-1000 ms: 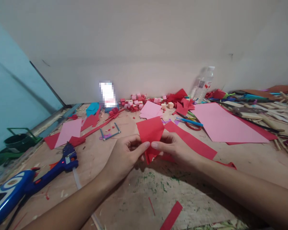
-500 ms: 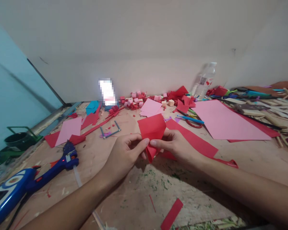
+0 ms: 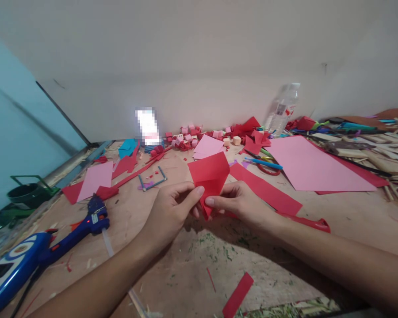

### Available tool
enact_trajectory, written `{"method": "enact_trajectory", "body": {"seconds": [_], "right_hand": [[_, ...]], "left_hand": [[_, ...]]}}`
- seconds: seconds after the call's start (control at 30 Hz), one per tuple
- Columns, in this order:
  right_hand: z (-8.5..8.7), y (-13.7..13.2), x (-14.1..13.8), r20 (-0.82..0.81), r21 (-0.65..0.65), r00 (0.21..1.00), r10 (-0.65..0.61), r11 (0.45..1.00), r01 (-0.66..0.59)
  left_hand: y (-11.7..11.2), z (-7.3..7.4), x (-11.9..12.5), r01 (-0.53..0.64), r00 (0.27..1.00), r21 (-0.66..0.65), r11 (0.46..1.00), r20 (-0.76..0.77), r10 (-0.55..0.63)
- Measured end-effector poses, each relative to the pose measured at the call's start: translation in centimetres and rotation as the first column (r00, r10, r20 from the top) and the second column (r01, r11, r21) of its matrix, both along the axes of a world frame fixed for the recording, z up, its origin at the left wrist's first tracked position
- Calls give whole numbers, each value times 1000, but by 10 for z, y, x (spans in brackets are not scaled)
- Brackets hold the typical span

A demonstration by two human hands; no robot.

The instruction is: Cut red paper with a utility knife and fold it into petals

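Both hands hold one piece of red paper (image 3: 209, 176) above the middle of the wooden table (image 3: 172, 274). My left hand (image 3: 170, 212) pinches its lower left edge between thumb and fingers. My right hand (image 3: 239, 202) pinches the lower right edge, thumb tip almost touching the left thumb. The paper is creased, with its lower point folded down between the thumbs and its wide part standing up behind them.
A blue glue gun (image 3: 76, 232) lies at the left. Long red strips (image 3: 265, 190), a big pink sheet (image 3: 311, 165), scissors (image 3: 263, 165) and a plastic bottle (image 3: 281, 110) sit behind and right. Small pink and red cubes (image 3: 185, 139) line the wall. Sticks crowd the far right.
The red paper has been turned slightly, its top now wider and tilted right. Both hands have shifted up a little in view; the camera tipped slightly.
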State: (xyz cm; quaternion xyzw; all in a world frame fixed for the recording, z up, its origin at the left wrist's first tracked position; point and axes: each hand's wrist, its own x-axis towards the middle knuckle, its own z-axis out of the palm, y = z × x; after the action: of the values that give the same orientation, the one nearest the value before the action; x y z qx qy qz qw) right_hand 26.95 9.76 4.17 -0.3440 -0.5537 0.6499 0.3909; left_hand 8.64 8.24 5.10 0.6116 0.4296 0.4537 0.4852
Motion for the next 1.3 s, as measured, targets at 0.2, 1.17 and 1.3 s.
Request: {"method": "enact_trajectory", "body": {"seconds": [0.2, 1.17, 1.3], "right_hand": [[1, 0, 0, 42, 20, 999, -23, 1000, 22], [-7, -2, -1, 13, -152, 997, 81, 985, -78], [-10, -4, -1, 30, -175, 988, 148, 974, -141]], "left_hand": [[0, 0, 1, -17, 1000, 52, 998, -21, 18], [6, -5, 0, -83, 995, 14, 996, -48, 83], [6, -4, 1, -90, 993, 50, 995, -66, 93]]}}
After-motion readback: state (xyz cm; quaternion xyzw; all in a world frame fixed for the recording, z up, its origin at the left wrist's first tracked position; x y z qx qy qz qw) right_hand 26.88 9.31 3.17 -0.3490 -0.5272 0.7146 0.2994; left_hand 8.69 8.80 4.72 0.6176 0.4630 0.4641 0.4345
